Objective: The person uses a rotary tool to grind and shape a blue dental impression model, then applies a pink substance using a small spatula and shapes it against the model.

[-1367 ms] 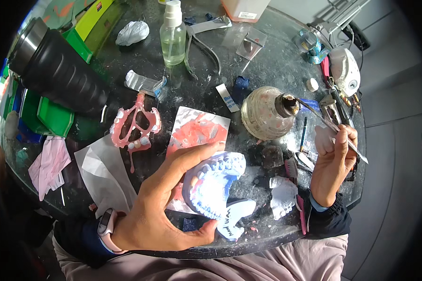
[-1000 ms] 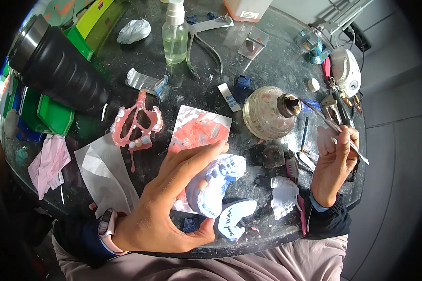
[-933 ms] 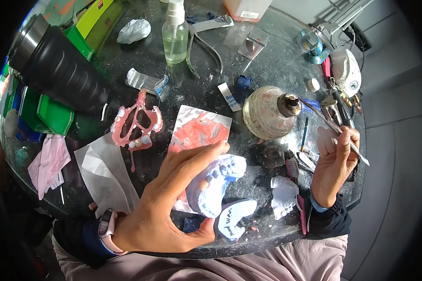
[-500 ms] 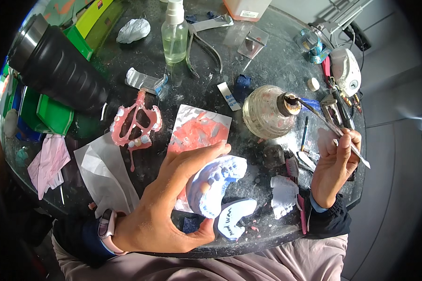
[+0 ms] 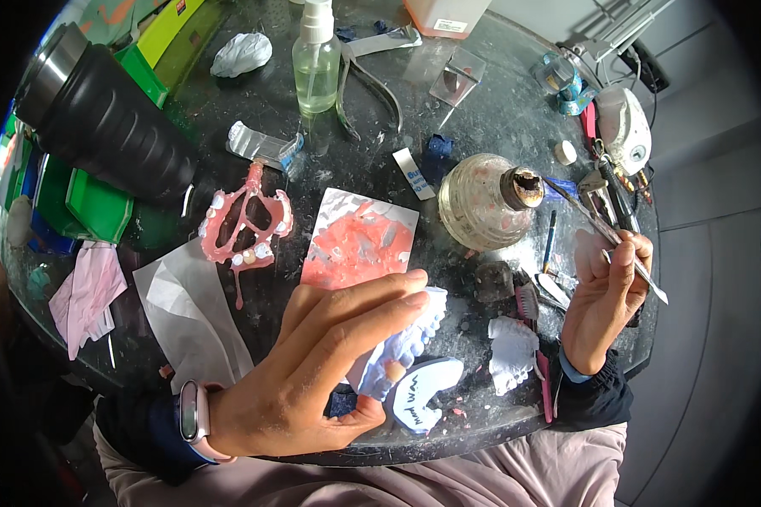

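Note:
My left hand [image 5: 325,359] grips a pale blue plaster dental cast [image 5: 408,340] by its edges, tilted on its side, with one cream-coloured tooth showing in the row. Beneath it on the bench lies a flat, curved white plaster piece [image 5: 431,390] with handwriting on it. In my right hand [image 5: 607,308], a thin metal wax carver [image 5: 596,220] is pinched between thumb and fingers. Its far tip is beside the charred wick of a round glass spirit lamp [image 5: 482,207]; I cannot make out a flame. Just beyond the left hand sits a card smeared with pink wax [image 5: 355,245].
A pink cast dental framework with teeth [image 5: 243,226] lies left of the card, near white paper [image 5: 190,317]. Farther back stand a spray bottle [image 5: 316,72], pliers [image 5: 368,84] and a black tumbler [image 5: 101,118]. A white plaster piece [image 5: 512,355] and a pink-handled brush [image 5: 543,380] lie right.
My left hand has turned the cast, its fingers now reaching over the top and the tooth row facing differently. The carver's tip has drawn slightly right, away from the lamp's wick.

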`<action>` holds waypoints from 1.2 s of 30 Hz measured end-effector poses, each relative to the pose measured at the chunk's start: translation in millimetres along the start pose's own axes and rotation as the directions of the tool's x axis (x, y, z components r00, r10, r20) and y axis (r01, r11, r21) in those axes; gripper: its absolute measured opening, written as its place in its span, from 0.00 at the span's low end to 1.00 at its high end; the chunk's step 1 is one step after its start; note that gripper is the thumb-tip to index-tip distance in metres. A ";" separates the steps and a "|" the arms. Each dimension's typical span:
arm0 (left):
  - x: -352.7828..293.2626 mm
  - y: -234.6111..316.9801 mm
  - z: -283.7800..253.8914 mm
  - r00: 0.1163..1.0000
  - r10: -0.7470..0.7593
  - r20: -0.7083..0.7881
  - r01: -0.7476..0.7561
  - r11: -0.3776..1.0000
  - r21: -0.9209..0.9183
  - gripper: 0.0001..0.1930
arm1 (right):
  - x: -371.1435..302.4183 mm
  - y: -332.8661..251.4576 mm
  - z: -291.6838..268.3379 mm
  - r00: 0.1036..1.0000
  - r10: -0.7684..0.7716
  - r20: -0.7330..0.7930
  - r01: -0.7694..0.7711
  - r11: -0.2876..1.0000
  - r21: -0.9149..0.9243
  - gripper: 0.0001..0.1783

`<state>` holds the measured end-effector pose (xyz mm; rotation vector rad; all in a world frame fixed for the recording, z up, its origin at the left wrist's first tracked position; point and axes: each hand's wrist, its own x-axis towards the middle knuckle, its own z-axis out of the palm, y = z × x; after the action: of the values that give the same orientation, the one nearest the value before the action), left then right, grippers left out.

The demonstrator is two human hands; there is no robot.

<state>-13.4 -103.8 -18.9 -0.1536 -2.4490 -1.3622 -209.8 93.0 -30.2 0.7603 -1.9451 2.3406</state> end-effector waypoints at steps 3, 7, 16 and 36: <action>-1.4 0.9 0.9 1.000 0.011 0.011 -0.012 0.999 0.031 0.41 | 0.4 1.3 -3.7 0.999 -0.011 0.041 0.009 0.998 0.067 0.10; -0.1 1.8 -0.3 0.999 0.003 0.043 -0.005 0.999 0.048 0.42 | 0.9 2.3 -4.0 0.999 -0.018 0.042 0.015 0.997 0.078 0.10; 1.1 -0.1 5.9 0.996 0.060 -0.066 -0.046 0.980 0.192 0.32 | 1.5 1.1 -3.1 0.999 -0.020 0.037 0.017 0.998 0.068 0.11; 1.6 -0.1 5.5 0.996 0.036 -0.078 -0.024 0.988 0.154 0.32 | -0.1 -2.4 -2.3 0.999 -0.006 0.054 0.007 1.000 -0.019 0.11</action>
<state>-16.2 -99.3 -21.1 -0.0961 -2.4613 -1.1393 -209.8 95.7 -28.3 0.8361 -1.9792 2.3184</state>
